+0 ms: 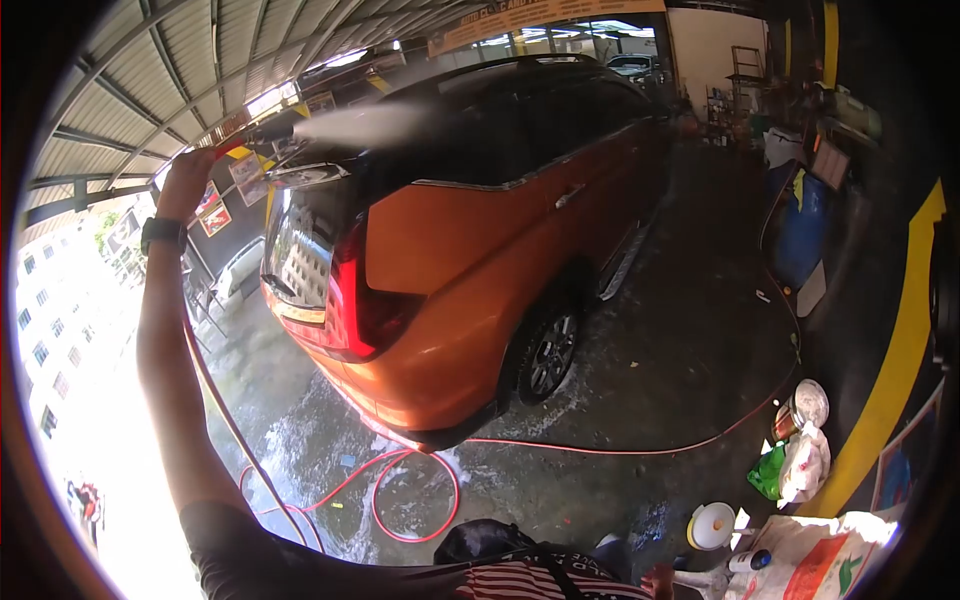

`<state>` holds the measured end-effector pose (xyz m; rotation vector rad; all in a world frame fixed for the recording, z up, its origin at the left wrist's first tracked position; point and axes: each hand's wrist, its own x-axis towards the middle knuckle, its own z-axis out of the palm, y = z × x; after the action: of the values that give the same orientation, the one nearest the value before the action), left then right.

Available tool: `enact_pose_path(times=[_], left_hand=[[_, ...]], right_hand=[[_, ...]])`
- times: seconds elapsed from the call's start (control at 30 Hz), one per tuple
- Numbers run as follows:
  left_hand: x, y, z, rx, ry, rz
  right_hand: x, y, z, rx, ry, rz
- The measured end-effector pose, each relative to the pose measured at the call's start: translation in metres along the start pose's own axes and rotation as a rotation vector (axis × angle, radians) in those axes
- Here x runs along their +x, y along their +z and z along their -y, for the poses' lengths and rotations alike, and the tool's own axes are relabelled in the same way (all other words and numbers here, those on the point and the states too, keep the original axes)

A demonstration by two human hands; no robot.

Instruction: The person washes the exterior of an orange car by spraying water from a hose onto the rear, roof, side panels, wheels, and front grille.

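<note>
My left hand (186, 182), a dark watch (163, 233) on its wrist, is raised at the upper left and closed round a pressure washer gun (230, 147) with a red part. White spray (370, 122) leaves its nozzle toward the black roof of an orange car (460, 250). A hose (235, 425) hangs below that hand to the floor. At the bottom edge, what seems to be my right hand (657, 580) shows only in small part near my striped shirt (550, 580); its fingers are not clear.
A red hose (620, 452) loops over the wet floor behind the car. To the right are a paint-stained bucket (808, 402), bags (803, 465), a white tub (711, 526) and a sack (815, 555). A blue drum (800, 240) stands by the wall.
</note>
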<state>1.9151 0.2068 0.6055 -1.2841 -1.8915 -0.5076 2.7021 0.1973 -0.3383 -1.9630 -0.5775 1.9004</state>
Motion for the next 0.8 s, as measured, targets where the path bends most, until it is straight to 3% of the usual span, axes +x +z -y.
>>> enact_pose_path(times=[0.13,0.2,0.23,0.37,0.53,0.6,0.67,0.73,0.8], left_hand=[[0.015,0.01,-0.05,-0.041,-0.085,-0.009],[0.015,0.009,-0.094,-0.093,-0.267,0.11],[0.02,0.022,-0.083,-0.08,-0.033,-0.01],[0.031,0.036,-0.111,-0.249,-0.291,0.085],[0.054,0.058,-0.165,-0.286,-0.262,0.093],[0.056,0.059,-0.197,-0.246,-0.249,0.112],[0.058,0.057,-0.191,-0.039,-0.124,0.065],[0.051,0.042,-0.176,0.103,-0.127,0.063],[0.031,0.014,-0.183,0.348,-0.258,0.075]], right_hand=[[0.013,-0.007,0.027,-0.066,0.07,0.079],[0.021,-0.017,0.043,-0.085,0.114,0.084],[0.028,-0.025,0.053,-0.091,0.125,0.083],[0.069,-0.074,0.107,-0.095,0.162,0.049],[0.133,-0.127,0.206,-0.122,0.139,-0.017],[0.162,-0.137,0.257,-0.119,0.095,-0.054],[0.174,-0.14,0.315,-0.161,-0.03,-0.066],[0.189,-0.142,0.361,-0.253,-0.144,0.013],[0.227,-0.139,0.391,-0.267,-0.152,0.028]])
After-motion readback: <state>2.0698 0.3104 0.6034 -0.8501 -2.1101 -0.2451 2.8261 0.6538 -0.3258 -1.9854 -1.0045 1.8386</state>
